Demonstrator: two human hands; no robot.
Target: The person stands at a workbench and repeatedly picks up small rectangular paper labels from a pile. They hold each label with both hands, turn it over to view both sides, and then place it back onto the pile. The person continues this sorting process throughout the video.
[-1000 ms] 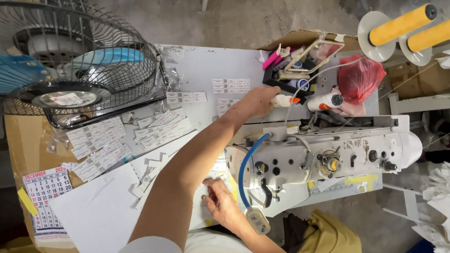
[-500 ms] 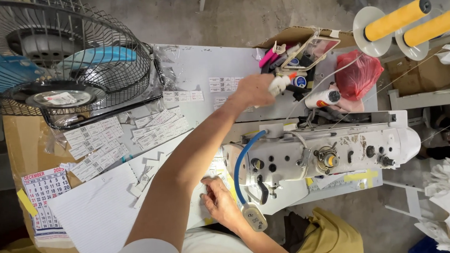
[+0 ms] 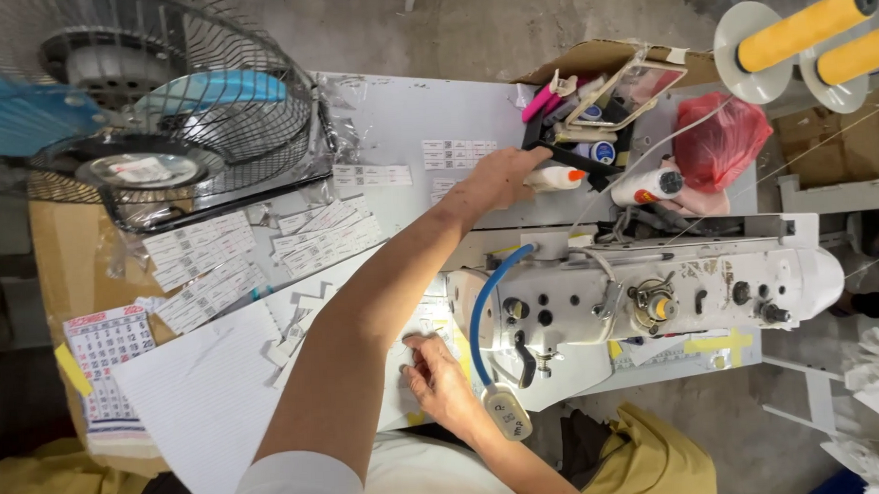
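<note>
The fan (image 3: 153,121) is cut off by the left and top edges, its blue blades blurred. The fingers of the left hand (image 3: 500,177) are hidden among the tools in the cardboard box (image 3: 599,61). Label strips (image 3: 206,250) carry print too small to tell. The yellow thread cones (image 3: 822,29) run past the right edge.

I am counting two yellow thread cones (image 3: 810,22), one sewing machine (image 3: 655,293), one fan (image 3: 153,121), one calendar (image 3: 107,351) and one red bag (image 3: 720,140). I am seeing two white bottles (image 3: 603,181), though more may be hiding in the cluttered box.
</note>
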